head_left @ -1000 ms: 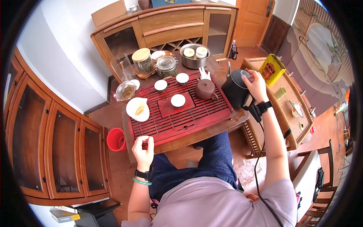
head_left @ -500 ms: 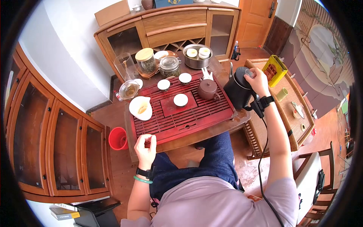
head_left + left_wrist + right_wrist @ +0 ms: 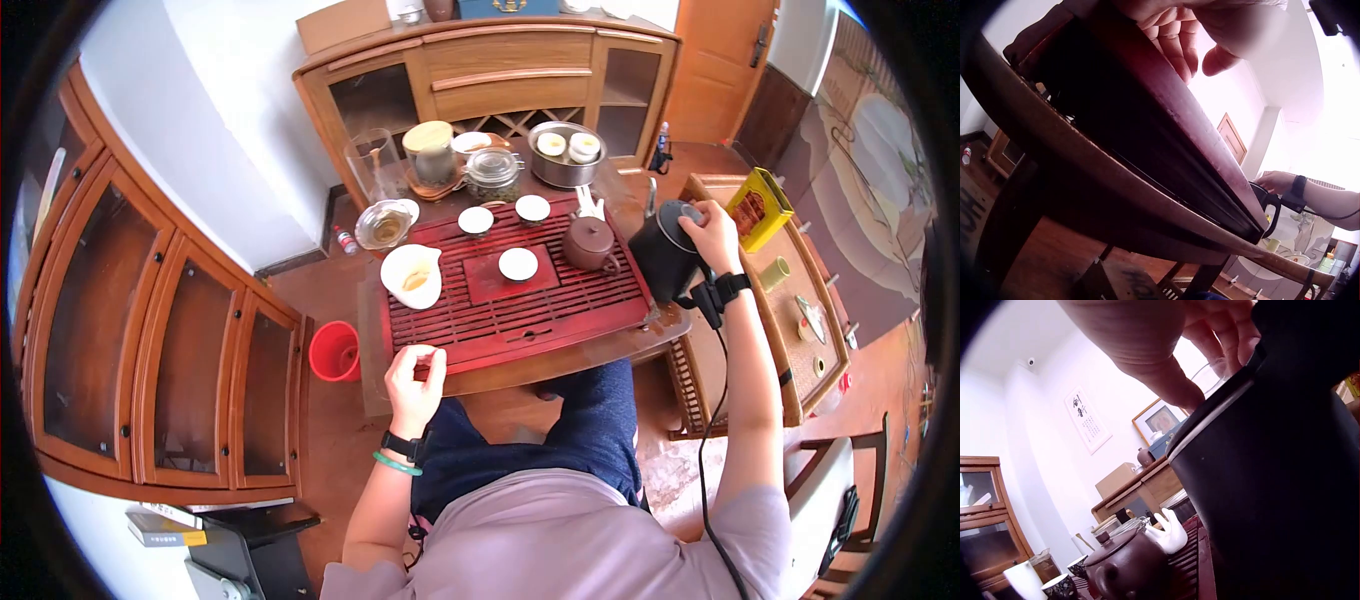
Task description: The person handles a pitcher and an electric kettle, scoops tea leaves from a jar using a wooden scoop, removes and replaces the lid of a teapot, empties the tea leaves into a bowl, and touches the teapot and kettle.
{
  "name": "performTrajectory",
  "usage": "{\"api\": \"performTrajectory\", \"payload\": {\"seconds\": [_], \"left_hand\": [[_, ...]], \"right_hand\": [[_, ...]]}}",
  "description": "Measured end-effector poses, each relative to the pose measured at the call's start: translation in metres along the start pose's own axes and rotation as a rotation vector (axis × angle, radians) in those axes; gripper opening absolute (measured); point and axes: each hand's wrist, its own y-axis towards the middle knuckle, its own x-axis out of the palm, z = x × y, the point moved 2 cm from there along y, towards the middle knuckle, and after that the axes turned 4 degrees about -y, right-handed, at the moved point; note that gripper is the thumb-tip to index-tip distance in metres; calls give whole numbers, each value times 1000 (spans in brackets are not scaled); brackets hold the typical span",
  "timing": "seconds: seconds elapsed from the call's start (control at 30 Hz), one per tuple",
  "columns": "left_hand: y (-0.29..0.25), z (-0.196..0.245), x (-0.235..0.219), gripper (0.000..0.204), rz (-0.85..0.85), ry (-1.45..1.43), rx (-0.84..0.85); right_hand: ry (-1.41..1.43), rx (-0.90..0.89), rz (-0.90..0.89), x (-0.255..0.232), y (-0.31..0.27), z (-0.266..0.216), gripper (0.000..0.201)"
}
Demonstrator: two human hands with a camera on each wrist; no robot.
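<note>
My right hand [image 3: 714,240] is at the top of a black electric kettle [image 3: 660,262], thumb and fingers curled around the clear knob [image 3: 1209,376] on its lid. The kettle stands at the right end of a red slatted tea tray [image 3: 560,335]. Over the tray's front left corner, my left hand [image 3: 413,385] hangs with loosely curled fingers, thumb apart and nothing held. A brown clay teapot [image 3: 590,243] sits on the tray beside the kettle. Several small cups, one a white cup [image 3: 518,264], and a white pitcher [image 3: 411,277] with amber liquid stand farther left.
Behind the tray are a glass bowl [image 3: 384,226], lidded jars of leaves, one a clamp jar [image 3: 492,175], and a steel pot [image 3: 566,158] with white cups. A yellow tin [image 3: 760,210] stands on the wicker side table at right. A red bucket [image 3: 334,352] is on the floor.
The head view has swung, so the scene sits farther right in it. My right hand stays at the kettle lid, its fingers now covering the knob. My left hand barely moves against the tray.
</note>
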Motion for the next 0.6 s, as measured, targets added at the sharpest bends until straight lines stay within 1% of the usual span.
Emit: {"api": "performTrajectory", "payload": {"seconds": [0.2, 0.23, 0.47, 0.53, 0.57, 0.6], "left_hand": [[1, -1, 0, 8, 9, 8, 48], [1, -2, 0, 8, 9, 5, 47], [2, -4, -1, 9, -12, -18, 50], [2, -5, -2, 11, -12, -7, 51], [2, -4, -2, 11, -13, -5, 43], [2, -2, -2, 12, -11, -2, 37]], "right_hand": [[4, -29, -8, 5, 3, 5, 32], [9, -1, -36, 5, 3, 5, 32], [-24, -45, -44, 13, 7, 15, 33], [-52, -169, 49, 17, 8, 17, 32], [-58, -187, 60, 18, 7, 17, 32], [-92, -136, 18, 19, 7, 18, 32]]}}
